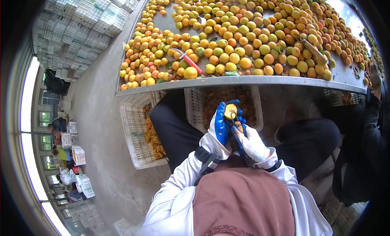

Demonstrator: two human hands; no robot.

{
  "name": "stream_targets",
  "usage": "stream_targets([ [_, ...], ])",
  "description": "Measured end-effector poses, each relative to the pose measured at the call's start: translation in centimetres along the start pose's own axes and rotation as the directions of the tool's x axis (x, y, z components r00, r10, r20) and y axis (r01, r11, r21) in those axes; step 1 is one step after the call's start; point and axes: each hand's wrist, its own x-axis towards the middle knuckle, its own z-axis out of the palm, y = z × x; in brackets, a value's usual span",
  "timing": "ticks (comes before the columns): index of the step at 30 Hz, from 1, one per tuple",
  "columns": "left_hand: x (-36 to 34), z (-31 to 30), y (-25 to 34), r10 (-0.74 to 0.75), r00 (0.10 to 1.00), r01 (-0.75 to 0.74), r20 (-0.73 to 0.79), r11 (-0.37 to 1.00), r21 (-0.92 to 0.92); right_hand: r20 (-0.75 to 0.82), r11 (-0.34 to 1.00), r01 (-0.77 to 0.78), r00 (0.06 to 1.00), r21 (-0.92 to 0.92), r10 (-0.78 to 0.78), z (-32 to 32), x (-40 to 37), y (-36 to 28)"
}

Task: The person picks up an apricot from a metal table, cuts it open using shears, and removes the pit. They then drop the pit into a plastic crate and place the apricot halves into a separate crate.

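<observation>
In my left hand (221, 124), inside a white glove with a blue-coated palm, sits a cut yellow apricot (230, 109), its flesh facing up. My right hand (254, 142), gloved in white too, grips a small dark-tipped hand tool (233, 116) whose tip touches the apricot. Most of the tool is hidden by my fingers. Both hands are close together above my lap, just in front of the metal table edge (243, 81). Many whole apricots (227, 49) lie spread over the table.
A red-handled curved knife (190, 62) and a wooden-handled item (315, 51) lie among the fruit. Left of my leg is a white crate (132, 134) of apricot halves (153, 140); another crate (259, 108) stands under the table. A dark sleeve (373, 118) shows at right; people work far left.
</observation>
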Motion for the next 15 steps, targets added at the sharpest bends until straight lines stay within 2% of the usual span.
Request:
stream_targets([
  [3, -0.4, 0.7, -0.2, -0.033, 0.999, 0.031, -0.037, 0.998, -0.048, -0.093, 0.996, 0.087, 0.992, 0.005, -0.086, 0.4, 0.3, 0.6],
  [5, -0.9, 1.6, -0.3, -0.029, 0.998, 0.026, -0.06, 0.998, -0.056, -0.126, 0.983, 0.111, 0.984, -0.146, -0.13, 0.5, 0.2, 0.2],
  [8, -0.9, 1.8, -0.4, -0.011, 0.997, 0.008, -0.078, 0.999, -0.038, -0.163, 0.964, 0.14, 0.97, -0.228, -0.18, 0.7, 0.1, -0.4],
  [11, -0.9, 2.1, -0.8, 0.017, 0.995, -0.019, -0.101, 1.0, -0.015, -0.214, 0.933, 0.12, 0.956, -0.34, -0.201, 1.2, 0.0, -0.5],
  [13, -1.0, 2.7, -1.0, 0.031, 0.991, -0.033, -0.131, 0.999, -0.017, -0.204, 0.93, 0.107, 0.961, -0.35, -0.188, 1.2, 0.0, -0.6],
  [15, -1.0, 3.4, -1.2, 0.09, 0.971, -0.078, -0.223, 0.995, 0.063, -0.194, 0.928, 0.096, 0.965, -0.36, -0.175, 1.4, 0.0, -1.2],
])
